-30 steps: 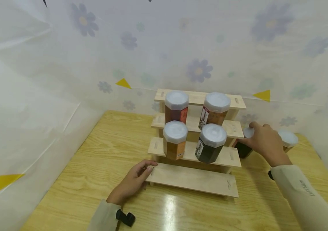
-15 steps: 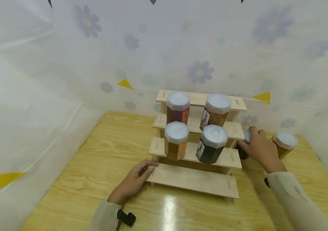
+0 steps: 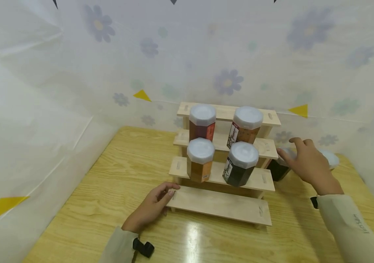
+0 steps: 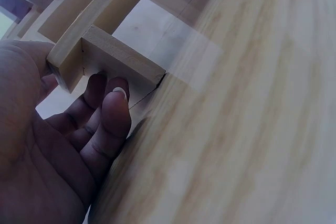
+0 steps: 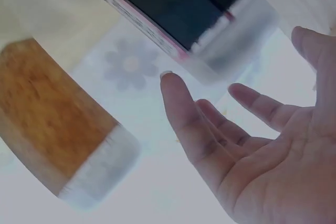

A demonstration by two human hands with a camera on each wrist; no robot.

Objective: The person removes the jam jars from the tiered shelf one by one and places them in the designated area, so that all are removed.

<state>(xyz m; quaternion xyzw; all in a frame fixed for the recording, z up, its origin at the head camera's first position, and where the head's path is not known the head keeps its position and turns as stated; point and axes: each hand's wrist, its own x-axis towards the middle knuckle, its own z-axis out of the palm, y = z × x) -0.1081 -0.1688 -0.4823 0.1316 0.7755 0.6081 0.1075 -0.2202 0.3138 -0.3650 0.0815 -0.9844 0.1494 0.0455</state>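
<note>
My left hand holds the left end of the lowest step of a tiered wooden display stand. In the left wrist view, the thumb lies over the board while curled fingers touch its end support. My right hand hovers over the table to the stand's right, fingers spread. Close to its thumb stands a dark jar with a white lid. An amber jar is mostly hidden behind this hand. The right wrist view shows a gap between the palm and both the dark jar and the amber jar.
On the stand's upper steps are a red-labelled jar, a brown jar, an orange jar and a black jar. Flower-patterned sheeting encloses the wooden table at the back and sides.
My right hand first shifted left with its fingers around the dark jar's lid, then let go and drew back to the right. The left hand has stayed at the stand.
</note>
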